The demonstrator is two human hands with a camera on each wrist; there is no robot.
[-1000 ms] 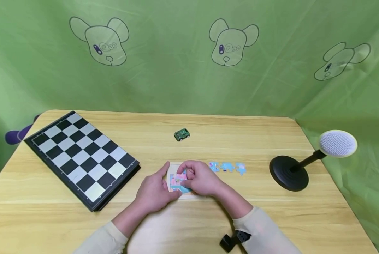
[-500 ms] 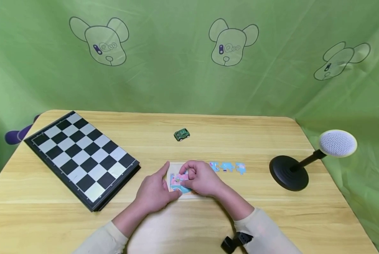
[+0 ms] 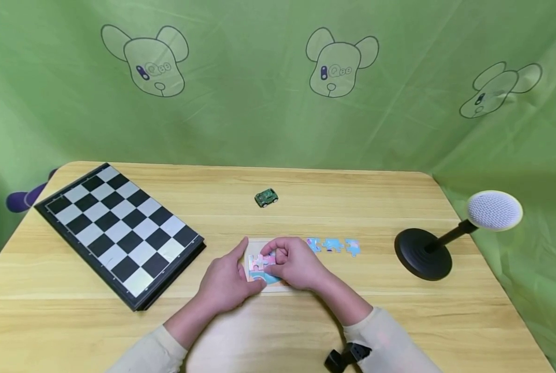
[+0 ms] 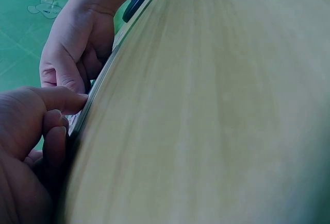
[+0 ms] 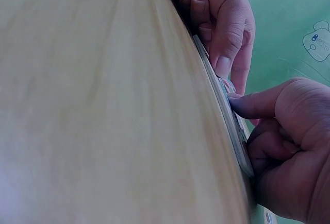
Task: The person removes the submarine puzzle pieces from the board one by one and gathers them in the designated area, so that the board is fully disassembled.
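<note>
Pale wood grain covers the table (image 3: 305, 331), seen from above by a head camera. Near its centre lies a small puzzle tray (image 3: 259, 243), mostly hidden under two hands. The left hand (image 3: 224, 282) rests against the tray's 9 o'clock edge, its forefinger straight along that edge and its thumb pressed at the near corner; the left wrist view shows the other fingers loosely curled, holding nothing. The right hand (image 3: 296, 264) lies over the tray from 3 o'clock with its fingers curled, thumb and forefinger tip pressing a pink puzzle piece (image 3: 264, 259) down among the fitted pieces. Whether that piece is pinched or only pushed cannot be told.

Three loose blue pieces (image 3: 332, 245) lie in a row just beside the tray at 3 o'clock. A chessboard (image 3: 119, 233) sits well apart at 9 o'clock, a green toy car (image 3: 266, 197) at 12 o'clock, and a black stand with a white round head (image 3: 494, 210) at 3 o'clock.

As a judgement: if the piece is pressed while misaligned, it could bend or lift its neighbours; if the left hand slackens, the tray could slide on the smooth wood. The right sleeve (image 3: 389, 342) could also brush the loose pieces.

No brand or label is readable. The green backdrop (image 3: 240, 124) carries outline bear heads, whose small marks are too small to read.
</note>
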